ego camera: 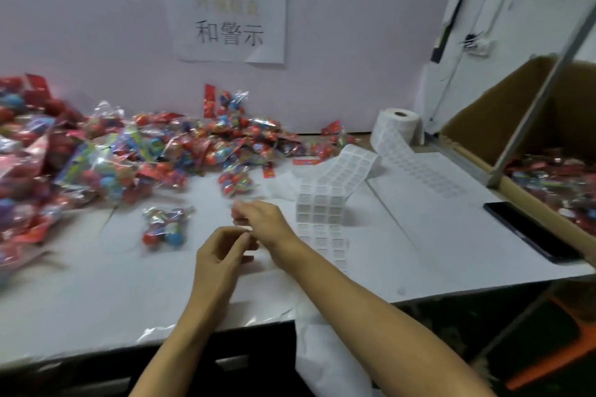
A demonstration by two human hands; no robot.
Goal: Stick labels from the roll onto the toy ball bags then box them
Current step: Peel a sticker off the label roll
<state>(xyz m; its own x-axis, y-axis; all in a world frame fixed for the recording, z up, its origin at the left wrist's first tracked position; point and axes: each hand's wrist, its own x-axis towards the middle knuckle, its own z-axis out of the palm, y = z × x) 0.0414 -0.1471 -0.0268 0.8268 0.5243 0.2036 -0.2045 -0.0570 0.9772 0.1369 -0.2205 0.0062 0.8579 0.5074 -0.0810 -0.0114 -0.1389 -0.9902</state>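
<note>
Surface: white table [451, 235] against a pale wall bearing a paper sign [229, 19].
Surroundings: black phone [532, 230] near the right edge; label roll [400, 126] standing by the wall, its strip [325, 203] trailing toward the hands.
Bags: heap of toy ball bags [96, 151] at left; one single bag [166, 226] lying just left of the hands.
Container: cardboard box [516, 113] at right, bagged toys inside.
Left hand [222, 255]: fingers curled, fingertips meeting the right hand; whatever it pinches is too blurred to tell.
Right hand [261, 222]: fingers curled beside the strip; contents unclear.
</note>
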